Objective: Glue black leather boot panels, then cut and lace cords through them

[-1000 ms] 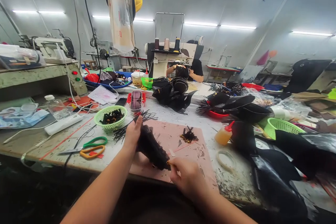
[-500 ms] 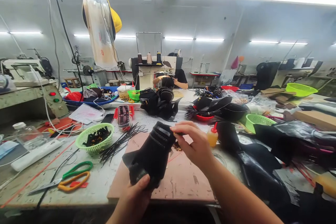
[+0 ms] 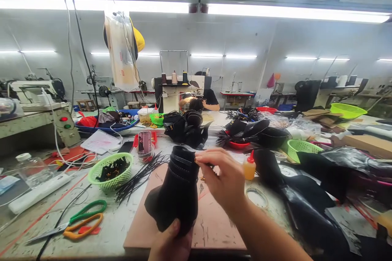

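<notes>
A black boot upper (image 3: 177,191) with braided straps around its top stands nearly upright above a pink board (image 3: 220,228). My left hand (image 3: 174,236) grips it from below, thumb across the dark material. At the upper's top right edge, the fingertips of my right hand (image 3: 220,171) pinch a small gold-coloured piece against the strap ends. Small gold pieces lie on the board behind my right hand, partly hidden by it. A glue bottle with a red tip (image 3: 249,167) stands just right of that hand.
On the left are orange-and-green scissors (image 3: 82,220), a green basket (image 3: 110,171) of black parts and thin black cords (image 3: 137,177). Black leather pieces (image 3: 300,200) and a tape roll (image 3: 256,197) lie right. Across the table a person sits at a sewing machine (image 3: 180,89).
The upper has turned more upright and shifted slightly left, with my right hand following at its top edge. The camera view has tilted up a little.
</notes>
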A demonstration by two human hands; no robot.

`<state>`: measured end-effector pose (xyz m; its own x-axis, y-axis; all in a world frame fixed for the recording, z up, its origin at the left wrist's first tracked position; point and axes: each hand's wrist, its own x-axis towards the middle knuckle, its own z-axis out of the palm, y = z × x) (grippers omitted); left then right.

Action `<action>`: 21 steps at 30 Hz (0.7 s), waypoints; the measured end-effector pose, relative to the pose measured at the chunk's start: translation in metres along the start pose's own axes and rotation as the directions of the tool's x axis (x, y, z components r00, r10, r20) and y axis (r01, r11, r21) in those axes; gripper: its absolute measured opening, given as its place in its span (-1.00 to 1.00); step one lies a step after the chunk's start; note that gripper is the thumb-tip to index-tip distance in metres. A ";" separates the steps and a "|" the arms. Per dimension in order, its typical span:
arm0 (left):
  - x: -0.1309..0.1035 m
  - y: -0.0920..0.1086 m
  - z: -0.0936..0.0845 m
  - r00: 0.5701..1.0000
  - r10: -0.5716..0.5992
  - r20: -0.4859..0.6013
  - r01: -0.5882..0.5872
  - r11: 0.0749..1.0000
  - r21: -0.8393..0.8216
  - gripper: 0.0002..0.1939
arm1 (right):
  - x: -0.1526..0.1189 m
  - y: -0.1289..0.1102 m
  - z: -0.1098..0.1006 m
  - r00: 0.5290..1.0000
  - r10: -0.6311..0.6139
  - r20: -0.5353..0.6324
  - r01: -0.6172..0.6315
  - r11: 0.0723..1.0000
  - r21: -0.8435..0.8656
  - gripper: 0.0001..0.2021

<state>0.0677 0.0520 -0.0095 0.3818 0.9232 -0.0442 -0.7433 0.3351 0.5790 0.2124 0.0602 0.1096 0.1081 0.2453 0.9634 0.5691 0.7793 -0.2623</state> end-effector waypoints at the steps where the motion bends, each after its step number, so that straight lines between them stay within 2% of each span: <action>1: 0.001 0.000 0.001 1.000 0.010 0.003 -0.010 0.999 0.032 -0.46 | -0.004 -0.001 0.002 0.997 -0.075 -0.019 0.075 0.997 -0.030 -0.77; 4: 0.003 0.003 0.005 0.999 0.040 0.002 -0.040 0.992 0.118 -0.31 | -0.014 -0.003 0.005 0.955 -0.295 -0.025 0.290 0.948 -0.129 -0.73; 6: 0.004 0.007 0.005 0.999 0.051 -0.004 -0.049 0.985 0.168 -0.34 | -0.017 -0.004 0.006 0.941 -0.334 -0.052 0.323 0.935 -0.148 -0.74; 9: 0.005 0.012 0.002 0.999 0.041 -0.020 -0.035 0.971 0.238 -0.52 | -0.017 -0.006 0.007 0.941 -0.324 -0.094 0.309 0.941 -0.141 -0.75; 12: 0.005 0.016 -0.001 0.999 0.015 -0.034 -0.004 0.956 0.294 -0.67 | -0.013 -0.010 0.008 0.957 -0.265 -0.119 0.253 0.962 -0.106 -0.76; 18: 0.012 0.022 -0.006 0.999 -0.022 -0.050 0.039 0.923 0.383 -0.76 | -0.009 -0.009 0.008 0.980 0.033 -0.194 -0.012 0.994 0.108 -0.77; 19: 0.016 0.024 -0.006 0.998 -0.019 -0.051 0.038 0.918 0.394 -0.77 | -0.008 -0.007 0.005 0.983 0.092 -0.157 -0.068 0.986 0.151 -0.79; 21: 0.026 0.026 -0.005 0.998 -0.007 -0.057 0.030 0.910 0.414 -0.78 | -0.003 0.001 -0.003 0.984 0.176 0.026 -0.176 0.952 0.250 -0.74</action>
<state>0.0555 0.0860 0.0007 0.3555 0.9299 -0.0948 -0.4374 0.2551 0.8623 0.2151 0.0580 0.1067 0.1854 0.3931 0.9006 0.3191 0.8428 -0.4335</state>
